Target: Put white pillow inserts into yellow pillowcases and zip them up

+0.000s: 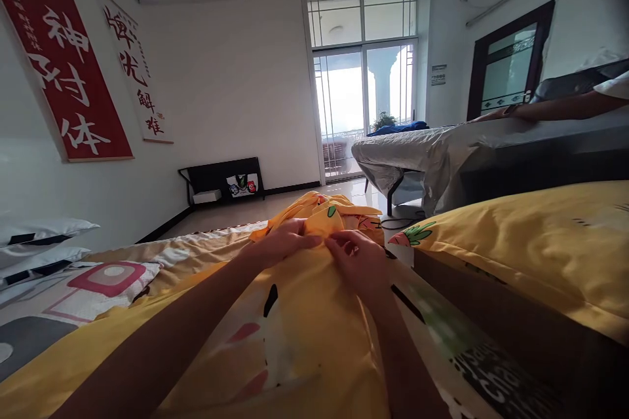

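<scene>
A yellow printed fabric cover (309, 314) with a cartoon pattern spreads out in front of me, its far end bunched up. My left hand (282, 241) pinches the fabric near that bunched end, thumb pressed against the fingers. Close beside it, my right hand (358, 258) grips the same fabric between thumb and curled fingers. A raised fold with a green leaf print stands between and just beyond both hands. Whether the fabric has an opening or a fastener there is hidden by my fingers.
A matching yellow pillow (535, 242) lies at right. Patterned bedding (108, 285) and stacked white pillows (44, 252) are at left. Another person's arm (555, 108) rests on a plastic-covered table (417, 147). A low black shelf (221, 180) stands by the wall.
</scene>
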Tool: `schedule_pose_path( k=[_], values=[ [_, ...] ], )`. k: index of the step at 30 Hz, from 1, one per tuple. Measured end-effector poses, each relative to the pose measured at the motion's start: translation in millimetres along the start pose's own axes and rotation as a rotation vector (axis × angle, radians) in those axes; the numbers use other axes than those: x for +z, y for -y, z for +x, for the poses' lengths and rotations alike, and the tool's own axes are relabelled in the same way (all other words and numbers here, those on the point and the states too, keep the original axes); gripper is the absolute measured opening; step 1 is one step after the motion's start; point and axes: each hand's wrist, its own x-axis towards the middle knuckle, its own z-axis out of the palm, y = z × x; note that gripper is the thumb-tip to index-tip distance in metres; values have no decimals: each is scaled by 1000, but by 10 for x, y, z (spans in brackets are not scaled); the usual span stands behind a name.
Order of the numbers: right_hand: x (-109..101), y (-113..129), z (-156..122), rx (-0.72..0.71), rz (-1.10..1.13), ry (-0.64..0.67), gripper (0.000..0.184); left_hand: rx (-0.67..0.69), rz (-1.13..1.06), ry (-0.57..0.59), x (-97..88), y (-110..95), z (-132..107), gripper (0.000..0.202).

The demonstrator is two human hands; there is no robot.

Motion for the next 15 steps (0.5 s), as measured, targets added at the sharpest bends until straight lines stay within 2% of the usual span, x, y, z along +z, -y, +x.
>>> schedule_pose_path(
  k=[5, 10, 15],
  values=[
    [46, -36, 12, -23, 8, 176, 25, 95, 97, -14, 14, 31, -20, 42],
    [50, -63, 17, 11, -5, 135, 25, 176, 91, 16, 33, 29, -67, 39],
    [66, -65, 24, 44, 114, 297, 30, 193, 104, -8, 35, 18, -84, 35]
  ],
)
